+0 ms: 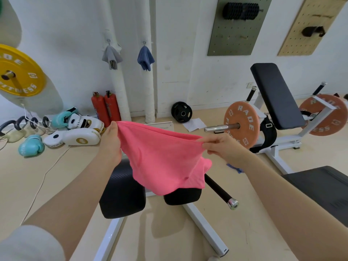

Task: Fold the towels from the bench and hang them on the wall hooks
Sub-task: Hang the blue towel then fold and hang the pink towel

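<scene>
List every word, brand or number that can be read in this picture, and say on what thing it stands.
"RADE" and "FITNESS": orange weight plate on the barbell.
"ESS", partly hidden: second orange plate.
"ADE" and "FITNESS", partly cut off: yellow plate.
"GINGPAI": white boxing pads.
Smaller print on the pads: too blurred to read.
Pink towel: no text.

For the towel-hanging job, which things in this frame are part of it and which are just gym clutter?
Part of the job:
pink towel, held by the left hand and right hand
grey towel and blue towel, already on wall hooks
bench

Just lying about:
boxing gloves
fire extinguishers
kettlebells
orange weight plate
</scene>
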The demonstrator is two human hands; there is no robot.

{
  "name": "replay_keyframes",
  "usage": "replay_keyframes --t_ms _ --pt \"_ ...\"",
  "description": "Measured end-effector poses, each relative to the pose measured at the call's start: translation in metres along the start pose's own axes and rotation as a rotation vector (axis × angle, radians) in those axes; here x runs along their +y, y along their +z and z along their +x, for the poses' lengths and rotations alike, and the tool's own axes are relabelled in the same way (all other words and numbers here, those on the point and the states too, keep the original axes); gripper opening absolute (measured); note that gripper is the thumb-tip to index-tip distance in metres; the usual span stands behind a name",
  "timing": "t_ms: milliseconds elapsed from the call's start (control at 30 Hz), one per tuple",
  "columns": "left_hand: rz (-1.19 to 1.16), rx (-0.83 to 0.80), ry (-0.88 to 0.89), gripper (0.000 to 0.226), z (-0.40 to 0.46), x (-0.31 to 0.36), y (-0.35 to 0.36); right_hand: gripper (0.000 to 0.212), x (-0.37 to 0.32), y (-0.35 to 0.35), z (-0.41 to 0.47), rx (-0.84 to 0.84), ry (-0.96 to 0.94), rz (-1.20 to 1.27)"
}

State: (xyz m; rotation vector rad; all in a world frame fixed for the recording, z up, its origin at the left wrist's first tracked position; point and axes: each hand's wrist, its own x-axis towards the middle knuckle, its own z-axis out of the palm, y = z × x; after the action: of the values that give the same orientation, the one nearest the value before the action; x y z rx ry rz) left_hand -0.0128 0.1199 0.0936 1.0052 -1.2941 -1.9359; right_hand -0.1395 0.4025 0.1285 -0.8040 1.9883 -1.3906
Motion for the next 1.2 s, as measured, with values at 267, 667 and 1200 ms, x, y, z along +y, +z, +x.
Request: replay_keyframes --t_ms 267,667,1200 --pt "0.058 -0.054 0.041 0.047 -0.008 0.003 0.003 0.033 -0.008 0.002 0.009 -0.047 0.19 0.719" --pt "0.417 -0.218 0.461 0.032 -0.044 0.009 0.016 0.005 0.006 -0.001 0.018 0.506 0.491 -0.586" --pt "0.271 -0.256 0.478 0.027 -0.051 0.006 0.04 0.017 -0.014 -0.016 0.029 0.814 0.585 0.671"
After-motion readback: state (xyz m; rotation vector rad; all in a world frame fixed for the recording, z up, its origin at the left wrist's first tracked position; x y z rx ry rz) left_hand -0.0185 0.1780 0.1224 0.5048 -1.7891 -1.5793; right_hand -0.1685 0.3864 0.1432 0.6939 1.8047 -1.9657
